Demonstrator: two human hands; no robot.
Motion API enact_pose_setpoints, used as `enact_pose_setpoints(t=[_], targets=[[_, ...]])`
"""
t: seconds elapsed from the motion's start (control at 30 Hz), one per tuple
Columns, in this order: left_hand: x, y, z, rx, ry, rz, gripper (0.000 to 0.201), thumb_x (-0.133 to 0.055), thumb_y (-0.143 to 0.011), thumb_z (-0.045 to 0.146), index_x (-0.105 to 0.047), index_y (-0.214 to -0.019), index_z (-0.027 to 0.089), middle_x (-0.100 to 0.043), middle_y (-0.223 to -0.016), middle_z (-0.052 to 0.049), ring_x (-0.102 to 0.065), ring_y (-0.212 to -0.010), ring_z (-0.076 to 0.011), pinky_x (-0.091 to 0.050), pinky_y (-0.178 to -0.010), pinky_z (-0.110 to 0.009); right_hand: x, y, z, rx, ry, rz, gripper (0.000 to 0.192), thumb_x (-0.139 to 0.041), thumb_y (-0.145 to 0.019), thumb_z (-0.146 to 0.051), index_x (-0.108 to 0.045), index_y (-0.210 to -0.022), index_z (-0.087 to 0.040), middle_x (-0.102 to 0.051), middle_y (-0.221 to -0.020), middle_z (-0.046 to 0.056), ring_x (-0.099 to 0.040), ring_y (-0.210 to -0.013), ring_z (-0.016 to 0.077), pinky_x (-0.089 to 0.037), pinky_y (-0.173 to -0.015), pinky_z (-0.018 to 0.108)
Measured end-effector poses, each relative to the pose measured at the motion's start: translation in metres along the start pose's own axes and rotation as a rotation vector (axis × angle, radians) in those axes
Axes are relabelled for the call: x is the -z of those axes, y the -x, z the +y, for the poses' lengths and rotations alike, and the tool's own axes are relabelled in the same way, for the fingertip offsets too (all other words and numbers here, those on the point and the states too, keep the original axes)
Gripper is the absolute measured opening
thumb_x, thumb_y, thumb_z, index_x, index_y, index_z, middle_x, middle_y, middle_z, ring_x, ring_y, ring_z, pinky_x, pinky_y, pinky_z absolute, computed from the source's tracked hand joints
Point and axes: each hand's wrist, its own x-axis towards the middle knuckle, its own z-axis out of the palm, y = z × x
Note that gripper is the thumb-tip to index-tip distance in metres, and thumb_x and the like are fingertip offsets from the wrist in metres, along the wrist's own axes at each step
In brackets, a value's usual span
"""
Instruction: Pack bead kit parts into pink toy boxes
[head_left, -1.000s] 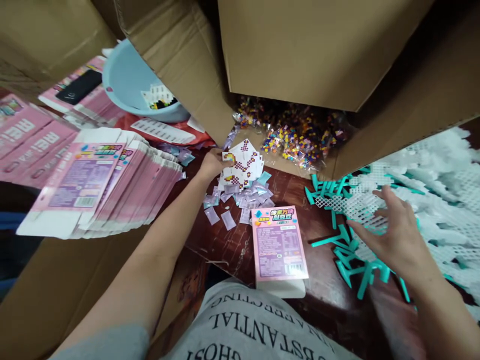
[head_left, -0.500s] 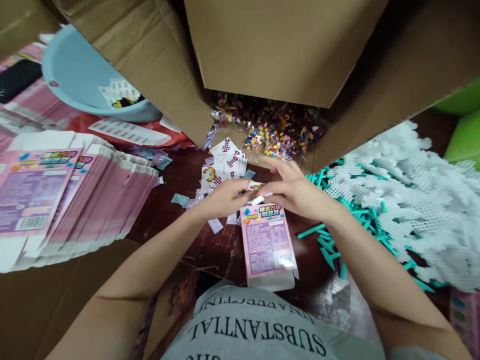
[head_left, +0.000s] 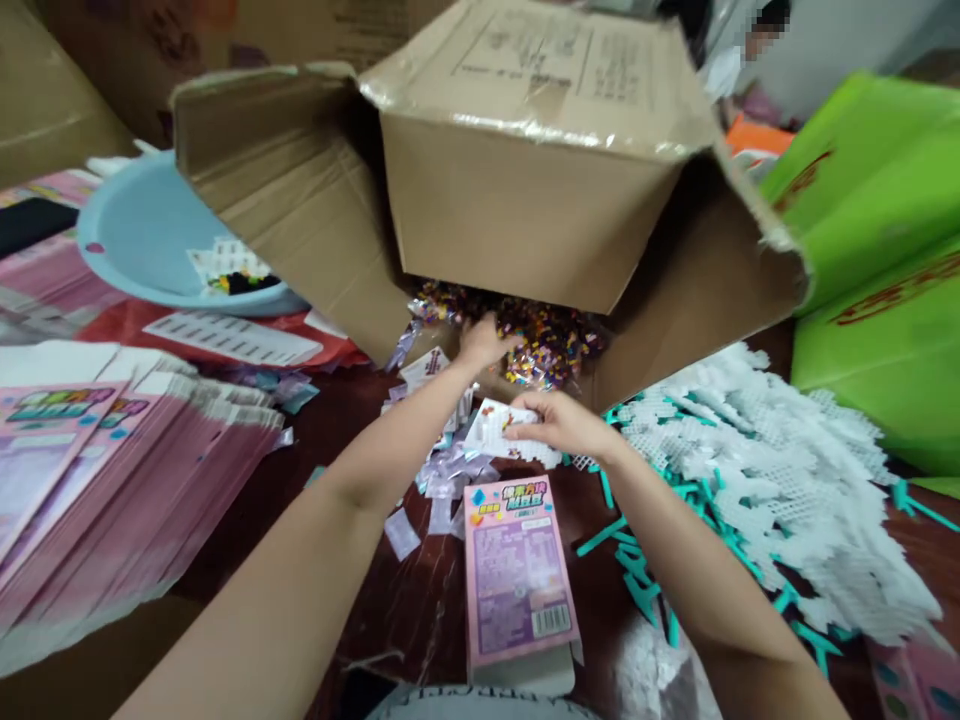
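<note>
My left hand (head_left: 484, 342) reaches into the mouth of a carton and touches clear bags of small multicoloured beads (head_left: 544, 355); its fingertips are hidden. My right hand (head_left: 562, 422) is closed on a white card (head_left: 491, 428) with a printed pixel pattern, with a white perforated edge showing beside it. Below the hands lies a pink and purple printed box (head_left: 517, 575), its near-end flap open. Small translucent purple packets (head_left: 442, 485) are scattered left of it, by a pile of pattern cards (head_left: 426, 370) partly hidden by my left arm.
Flattened pink boxes (head_left: 150, 470) stand in a row at left, near a blue basin (head_left: 135, 230). White perforated boards (head_left: 750, 450) and teal plastic sticks (head_left: 637, 575) heap at right. The large carton (head_left: 517, 210) and green bags (head_left: 885, 250) stand behind. Another person is far back.
My hands have parted: the left went forward into the carton's beads, and the right keeps the card. The view has tilted up, showing more of the carton and the green bags.
</note>
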Motion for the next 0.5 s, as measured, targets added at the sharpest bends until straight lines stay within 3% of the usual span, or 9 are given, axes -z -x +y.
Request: enact_pose_setpoints(t=[0.1, 0.2, 0.27, 0.33, 0.37, 0.4, 0.43, 0.5], targets=[[-0.008, 0.001, 0.018, -0.047, -0.045, 0.044, 0.050, -0.087, -0.074, 0.017, -0.072, -0.121, 0.013, -0.074, -0.127, -0.023, -0.057, -0.139, -0.0484, -0.039, -0.121, -0.062, 0.005, 0.022, 0.000, -0.050, -0.003, 0.039, 0.042, -0.079, -0.090, -0.057, -0.071, -0.098, -0.017, -0.073, -0.090, 0.002, -0.063, -0.080, 0.0151, -0.050, -0.071, 0.027], [0.013, 0.031, 0.019, -0.127, -0.041, 0.045, 0.041, -0.077, -0.078, 0.015, -0.075, -0.119, 0.017, -0.074, -0.121, -0.017, -0.066, -0.126, -0.0400, -0.047, -0.116, -0.054, 0.015, 0.050, -0.008, -0.025, 0.029, 0.138, 0.039, -0.077, -0.094, -0.056, -0.072, -0.101, -0.018, -0.075, -0.098, 0.004, -0.068, -0.088, 0.0170, -0.055, -0.081, 0.031], [0.033, 0.062, 0.018, -0.223, 0.000, -0.007, 0.033, -0.075, -0.081, 0.018, -0.078, -0.114, 0.021, -0.074, -0.115, -0.011, -0.069, -0.118, -0.0342, -0.052, -0.112, -0.050, 0.019, 0.063, -0.017, 0.078, 0.096, 0.215, 0.033, -0.078, -0.095, -0.052, -0.073, -0.102, -0.020, -0.073, -0.123, 0.009, -0.070, -0.117, 0.0228, -0.055, -0.103, 0.039], [0.050, 0.097, 0.021, -0.344, 0.113, -0.142, 0.031, -0.076, -0.084, 0.025, -0.079, -0.115, 0.025, -0.075, -0.115, -0.008, -0.071, -0.115, -0.0306, -0.055, -0.109, -0.049, 0.019, 0.068, -0.026, 0.182, 0.182, 0.292, 0.025, -0.079, -0.096, -0.046, -0.074, -0.102, -0.023, -0.061, -0.152, 0.012, -0.050, -0.152, 0.0278, -0.042, -0.124, 0.049], [0.055, 0.115, 0.024, -0.380, 0.188, -0.232, 0.032, -0.076, -0.087, 0.028, -0.078, -0.118, 0.027, -0.076, -0.116, -0.007, -0.072, -0.112, -0.0291, -0.057, -0.106, -0.048, 0.017, 0.068, -0.031, 0.214, 0.206, 0.311, 0.022, -0.079, -0.096, -0.044, -0.073, -0.103, -0.024, -0.055, -0.159, 0.011, -0.041, -0.159, 0.0283, -0.036, -0.129, 0.051], [0.059, 0.132, 0.029, -0.395, 0.266, -0.316, 0.033, -0.076, -0.089, 0.030, -0.076, -0.122, 0.028, -0.076, -0.117, -0.007, -0.073, -0.109, -0.0276, -0.060, -0.102, -0.047, 0.015, 0.068, -0.036, 0.226, 0.201, 0.313, 0.021, -0.079, -0.096, -0.043, -0.073, -0.104, -0.024, -0.056, -0.158, 0.011, -0.041, -0.158, 0.0282, -0.037, -0.128, 0.051], [0.062, 0.147, 0.033, -0.391, 0.338, -0.384, 0.036, -0.075, -0.092, 0.032, -0.074, -0.128, 0.029, -0.077, -0.119, -0.006, -0.074, -0.106, -0.0261, -0.062, -0.098, -0.044, 0.012, 0.069, -0.041, 0.220, 0.168, 0.295, 0.022, -0.078, -0.096, -0.044, -0.072, -0.105, -0.024, -0.063, -0.150, 0.011, -0.051, -0.150, 0.0274, -0.044, -0.123, 0.048], [0.068, 0.172, 0.042, -0.390, 0.448, -0.488, 0.046, -0.072, -0.097, 0.031, -0.066, -0.142, 0.033, -0.075, -0.129, -0.008, -0.075, -0.107, -0.0255, -0.064, -0.094, -0.041, 0.007, 0.078, -0.049, 0.175, 0.051, 0.248, 0.026, -0.076, -0.097, -0.046, -0.069, -0.106, -0.023, -0.074, -0.119, 0.007, -0.069, -0.114, 0.0214, -0.058, -0.099, 0.038]])
